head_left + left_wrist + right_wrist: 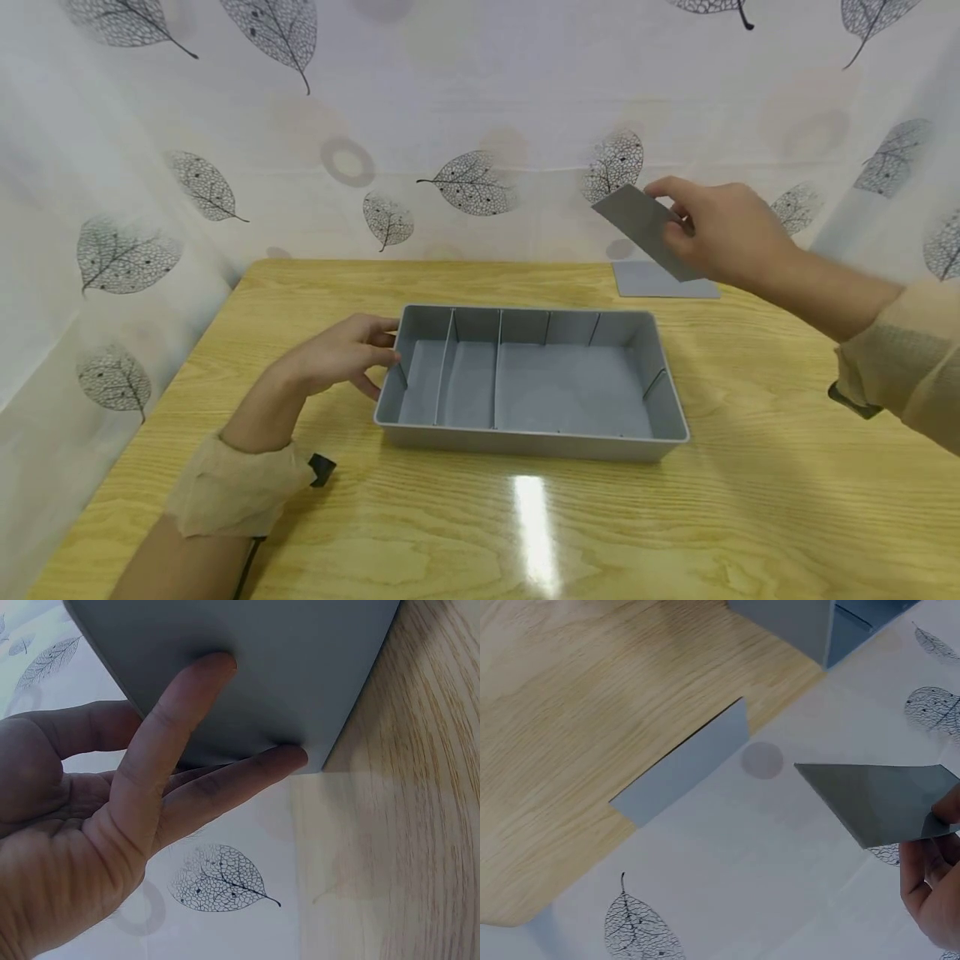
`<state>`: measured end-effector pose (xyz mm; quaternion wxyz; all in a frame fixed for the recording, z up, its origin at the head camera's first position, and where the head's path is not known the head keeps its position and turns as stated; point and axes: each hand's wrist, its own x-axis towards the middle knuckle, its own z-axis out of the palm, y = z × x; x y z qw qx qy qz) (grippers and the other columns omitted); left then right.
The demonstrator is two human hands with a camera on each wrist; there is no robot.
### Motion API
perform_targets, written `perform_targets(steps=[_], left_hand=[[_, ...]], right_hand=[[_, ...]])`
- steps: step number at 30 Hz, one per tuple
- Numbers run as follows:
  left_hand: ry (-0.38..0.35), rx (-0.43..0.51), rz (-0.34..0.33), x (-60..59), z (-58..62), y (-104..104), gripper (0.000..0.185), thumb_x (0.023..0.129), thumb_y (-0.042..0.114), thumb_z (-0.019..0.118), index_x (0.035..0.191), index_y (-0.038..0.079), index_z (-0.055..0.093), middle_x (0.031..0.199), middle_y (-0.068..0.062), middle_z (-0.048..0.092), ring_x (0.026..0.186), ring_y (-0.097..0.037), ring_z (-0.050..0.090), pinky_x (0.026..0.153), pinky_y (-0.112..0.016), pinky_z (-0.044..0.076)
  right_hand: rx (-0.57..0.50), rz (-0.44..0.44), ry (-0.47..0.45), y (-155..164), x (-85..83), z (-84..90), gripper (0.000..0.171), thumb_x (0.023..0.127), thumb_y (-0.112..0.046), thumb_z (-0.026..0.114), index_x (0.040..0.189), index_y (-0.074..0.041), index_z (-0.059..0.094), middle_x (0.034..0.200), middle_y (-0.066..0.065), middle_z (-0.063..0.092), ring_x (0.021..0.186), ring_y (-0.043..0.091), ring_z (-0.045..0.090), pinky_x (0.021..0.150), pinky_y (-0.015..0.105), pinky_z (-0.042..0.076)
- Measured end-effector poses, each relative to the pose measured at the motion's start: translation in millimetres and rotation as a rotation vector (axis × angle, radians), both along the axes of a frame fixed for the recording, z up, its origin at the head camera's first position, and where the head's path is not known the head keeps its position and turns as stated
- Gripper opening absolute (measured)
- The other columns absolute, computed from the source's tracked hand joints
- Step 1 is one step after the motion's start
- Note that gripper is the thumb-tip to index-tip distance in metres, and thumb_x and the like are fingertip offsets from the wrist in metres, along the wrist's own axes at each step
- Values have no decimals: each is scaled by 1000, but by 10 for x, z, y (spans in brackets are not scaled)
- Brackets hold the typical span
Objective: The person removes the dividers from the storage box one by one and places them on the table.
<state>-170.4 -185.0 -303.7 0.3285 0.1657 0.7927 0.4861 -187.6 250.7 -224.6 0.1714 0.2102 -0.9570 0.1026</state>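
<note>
A long grey divider box (570, 387) stands on the wooden table, with two thin dividers (497, 371) upright across its left part. My left hand (337, 354) holds the box by its left end, fingers against the outer wall and the thumb at the rim; in the left wrist view the fingertips (225, 664) press that wall. Raised above the table's back right, my right hand (731, 229) pinches a flat grey divider panel (645, 229) by one edge, tilted in the air. A similar flat panel (690, 769) lies on the table beneath it.
Narrow slots (592, 329) line the inside walls of the box. The wooden table (420, 533) ends at a pale curtain (525, 100) with leaf prints. Beige cloth bands (240, 483) wrap both wrists, and a black cable (247, 567) hangs by the left one.
</note>
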Motion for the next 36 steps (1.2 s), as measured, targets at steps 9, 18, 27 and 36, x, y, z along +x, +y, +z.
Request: perform_targets(steps=[9, 18, 27, 36], left_hand=[[-2, 3, -3, -36, -18, 25, 54, 101, 0, 43, 154, -4, 30, 143, -32, 49, 119, -44, 59, 73, -47, 62], [-11, 7, -9, -84, -24, -2, 56, 100, 0, 44, 154, -3, 29, 145, -33, 46, 122, -45, 56, 72, -48, 62], [-12, -10, 43, -105, -7, -220, 60, 100, 2, 46, 155, -5, 24, 152, -32, 37, 134, -48, 44, 76, -48, 62], [-1, -3, 62, -67, -4, -384, 63, 100, 4, 49, 155, -7, 21, 157, -31, 29, 140, -49, 36, 77, -47, 62]], right_hand=[[236, 170, 164, 450, 53, -550, 38, 82, 3, 60, 118, -10, 63, 60, 3, 53, 45, 13, 31, 36, 29, 26], [358, 304, 207, 646, 132, -962, 50, 73, 15, 59, 114, -14, 59, 65, 7, 59, 50, 18, 48, 34, 26, 28], [444, 420, 241, 673, 240, -1256, 43, 72, 13, 62, 105, -10, 46, 64, 5, 46, 51, 23, 43, 36, 34, 39], [463, 450, 224, 653, 281, -1379, 47, 71, 13, 59, 113, -9, 51, 66, 7, 47, 50, 22, 42, 40, 34, 43]])
